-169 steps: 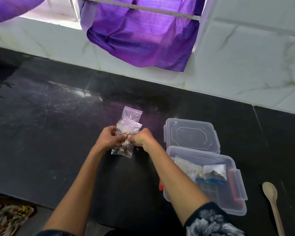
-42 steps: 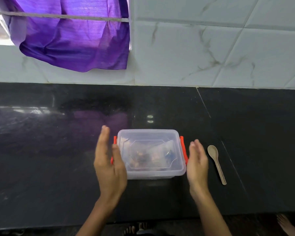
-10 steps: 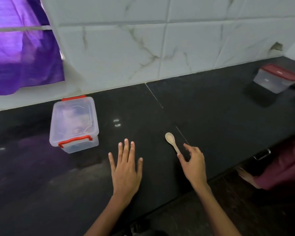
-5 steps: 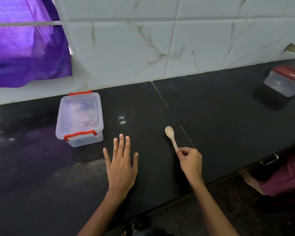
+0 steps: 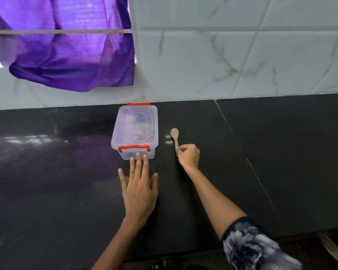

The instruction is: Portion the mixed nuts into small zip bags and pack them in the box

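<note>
Spoon point(image 5: 175, 138) now in closed right hand point(image 5: 188, 155)

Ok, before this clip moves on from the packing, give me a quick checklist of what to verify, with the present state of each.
1. Lid on the clear plastic box: ok.
2. Near red latch down: ok, it looks shut.
3. Far red latch down: cannot tell, only its top edge shows.
4. Zip bags inside the box: cannot tell, contents are blurred through the lid.
5. Wooden spoon in hand: ok, right hand has a grip on the handle.
6. Left hand free: ok, open, flat, fingertips at the box.
</note>
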The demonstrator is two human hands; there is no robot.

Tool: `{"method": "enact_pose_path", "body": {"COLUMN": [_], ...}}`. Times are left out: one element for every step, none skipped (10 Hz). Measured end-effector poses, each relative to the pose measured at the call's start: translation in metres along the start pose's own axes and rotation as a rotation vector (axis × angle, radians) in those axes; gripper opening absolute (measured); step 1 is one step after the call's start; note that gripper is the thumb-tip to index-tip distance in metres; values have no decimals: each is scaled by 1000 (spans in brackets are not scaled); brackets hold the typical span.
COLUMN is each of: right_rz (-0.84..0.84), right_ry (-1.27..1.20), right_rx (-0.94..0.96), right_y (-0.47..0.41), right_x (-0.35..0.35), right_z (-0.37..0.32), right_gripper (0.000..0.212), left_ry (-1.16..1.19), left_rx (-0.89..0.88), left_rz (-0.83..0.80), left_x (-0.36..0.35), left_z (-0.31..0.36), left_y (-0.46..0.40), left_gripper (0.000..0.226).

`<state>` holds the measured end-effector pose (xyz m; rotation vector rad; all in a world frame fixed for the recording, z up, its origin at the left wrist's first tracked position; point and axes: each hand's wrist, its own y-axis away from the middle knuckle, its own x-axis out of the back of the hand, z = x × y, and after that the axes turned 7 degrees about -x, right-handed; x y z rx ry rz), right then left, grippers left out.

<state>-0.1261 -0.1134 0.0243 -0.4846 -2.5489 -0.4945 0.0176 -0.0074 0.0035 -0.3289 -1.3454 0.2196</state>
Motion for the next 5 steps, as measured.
{"method": "enact_pose_path", "body": {"right_rz": [41, 53, 19, -13, 48], "right_ry": [-3, 19, 31, 20, -14], "right_rx": [2, 21, 27, 43, 86], "right_y": [-1, -4, -5, -5, 1], "right_x": [-12, -16, -14, -11, -7], "right_z": [0, 0, 0, 0, 1], "right_gripper": [15, 14, 13, 15, 24], "left_ry": [-26, -39, -15, -5, 16], "left_rx": [1, 4, 13, 1, -9], "left_rz": [9, 13, 22, 49, 70], "left_x": [2, 1, -1, -5, -6], "left_z": [-9, -14, -16, -15, -10], "left_y": [-3, -5, -7, -8, -11], "left_gripper": [61, 61, 62, 62, 61]}}
